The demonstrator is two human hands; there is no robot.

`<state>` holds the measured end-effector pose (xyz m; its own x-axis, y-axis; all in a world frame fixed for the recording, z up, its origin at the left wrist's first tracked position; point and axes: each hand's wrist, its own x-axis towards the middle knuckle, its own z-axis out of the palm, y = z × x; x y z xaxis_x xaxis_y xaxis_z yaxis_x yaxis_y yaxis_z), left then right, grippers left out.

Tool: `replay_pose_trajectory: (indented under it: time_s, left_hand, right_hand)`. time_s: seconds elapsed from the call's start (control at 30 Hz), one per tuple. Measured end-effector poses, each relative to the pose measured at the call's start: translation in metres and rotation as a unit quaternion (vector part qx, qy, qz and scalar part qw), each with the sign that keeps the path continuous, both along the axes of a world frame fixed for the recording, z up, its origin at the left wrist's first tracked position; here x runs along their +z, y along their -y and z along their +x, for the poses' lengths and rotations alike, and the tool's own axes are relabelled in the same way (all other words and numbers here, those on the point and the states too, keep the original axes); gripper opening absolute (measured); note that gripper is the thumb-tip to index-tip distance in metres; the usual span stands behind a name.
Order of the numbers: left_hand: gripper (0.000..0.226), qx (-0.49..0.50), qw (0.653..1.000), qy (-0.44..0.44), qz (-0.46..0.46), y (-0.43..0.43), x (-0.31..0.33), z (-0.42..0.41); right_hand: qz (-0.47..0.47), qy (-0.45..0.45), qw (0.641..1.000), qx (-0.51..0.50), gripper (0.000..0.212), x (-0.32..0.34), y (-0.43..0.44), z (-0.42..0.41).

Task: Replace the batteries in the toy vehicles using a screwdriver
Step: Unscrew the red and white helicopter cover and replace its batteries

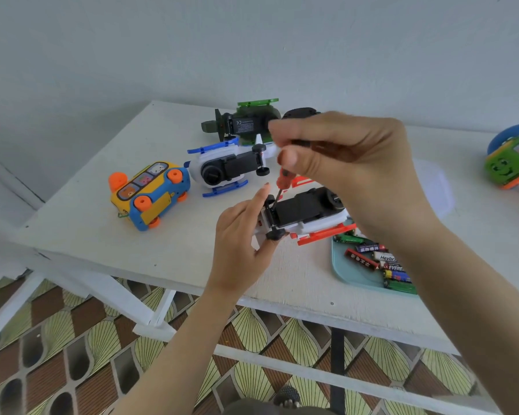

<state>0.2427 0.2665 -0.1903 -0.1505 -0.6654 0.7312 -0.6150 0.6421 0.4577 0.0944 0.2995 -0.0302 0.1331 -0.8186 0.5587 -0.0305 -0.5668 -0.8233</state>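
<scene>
As right hand point(351, 169) pinches screwdriver point(283, 179), edge point(162, 274) near

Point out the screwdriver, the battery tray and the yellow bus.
screwdriver point(283, 180): head view, on its orange handle.
battery tray point(346, 272): head view, on its bare left part.
yellow bus point(155, 194): head view, on the middle of its body.

I see a white worktop point(96, 235). On it lie a yellow and blue toy bus point(150, 196) on its side, a white and blue helicopter point(222, 169) belly up, a green plane point(249, 124) behind that, a white and red helicopter point(309, 214) also belly up, a teal tray point(340, 265), and far right a green toy point(510, 163).
</scene>
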Motion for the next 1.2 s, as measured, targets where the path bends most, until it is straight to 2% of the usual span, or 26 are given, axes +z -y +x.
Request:
replay_pose_trajectory:
  time_s: [0.03,0.1,0.17,0.3,0.43,0.5,0.57,0.63,0.73,0.83,0.9,0.97,1.03,1.07,1.13,1.2]
  left_hand:
    - [0.067,0.0,1.0,0.0,0.0,0.0,0.001,0.0]
    - [0.067,0.0,1.0,0.004,0.003,0.0,0.001,0.0]
    - [0.066,0.003,1.0,0.009,0.005,0.0,0.001,0.0]
    - [0.067,0.005,1.0,0.013,0.012,0.001,0.0,0.001]
    - [0.066,0.005,1.0,0.008,0.006,0.001,0.001,0.0]
    - [0.066,0.004,1.0,0.007,0.006,0.0,0.001,0.0]
    - [0.066,0.004,1.0,0.007,0.009,0.0,0.001,0.0]
    - [0.066,0.005,1.0,0.006,0.006,0.0,0.001,0.0]
    - [0.067,0.007,1.0,0.007,0.002,0.0,0.002,-0.001]
    - [0.066,0.01,1.0,0.008,-0.003,0.0,0.002,-0.001]
    - [0.065,0.01,1.0,0.004,-0.007,0.0,0.002,-0.001]
    - [0.065,0.009,1.0,-0.002,-0.015,-0.001,0.002,-0.001]
    - [0.065,0.006,1.0,-0.009,-0.021,-0.001,0.002,-0.002]
    - [0.065,0.004,1.0,-0.009,-0.022,-0.001,0.002,-0.001]
    - [0.065,0.004,1.0,-0.001,-0.014,-0.001,0.001,-0.001]
    - [0.066,0.005,1.0,0.005,0.002,-0.001,0.002,-0.001]
  right_hand:
    - [-0.037,-0.036,0.997,-0.049,0.024,-0.002,0.0,0.002]
    - [-0.129,-0.129,0.968,-0.171,0.013,-0.005,0.003,0.004]
    - [-0.165,-0.168,0.946,-0.223,0.012,-0.005,0.008,0.004]
    - [-0.043,-0.116,0.99,-0.067,0.034,0.0,0.008,0.002]
    - [-0.017,-0.075,0.997,0.014,0.033,0.008,0.002,0.002]
    - [-0.03,-0.063,0.997,-0.029,0.027,0.004,0.002,0.004]
    - [-0.087,-0.122,0.98,-0.134,0.012,-0.001,0.004,0.006]
    - [-0.143,-0.184,0.951,-0.202,0.015,-0.005,0.005,0.005]
    - [-0.126,-0.225,0.956,-0.141,0.039,-0.004,0.004,0.002]
    - [-0.12,-0.253,0.957,-0.08,0.044,-0.001,0.0,0.0]
    - [-0.095,-0.222,0.97,-0.035,0.044,0.001,-0.002,0.002]
    - [-0.045,-0.154,0.986,0.034,0.041,0.004,-0.004,0.004]
    - [-0.009,-0.095,0.994,0.06,0.038,0.003,-0.004,0.004]
    - [-0.015,-0.085,0.995,0.042,0.037,0.003,-0.003,0.004]
    - [-0.082,-0.121,0.987,-0.063,0.027,-0.001,0.0,0.005]
    - [-0.166,-0.183,0.951,-0.187,0.016,-0.007,0.002,0.005]
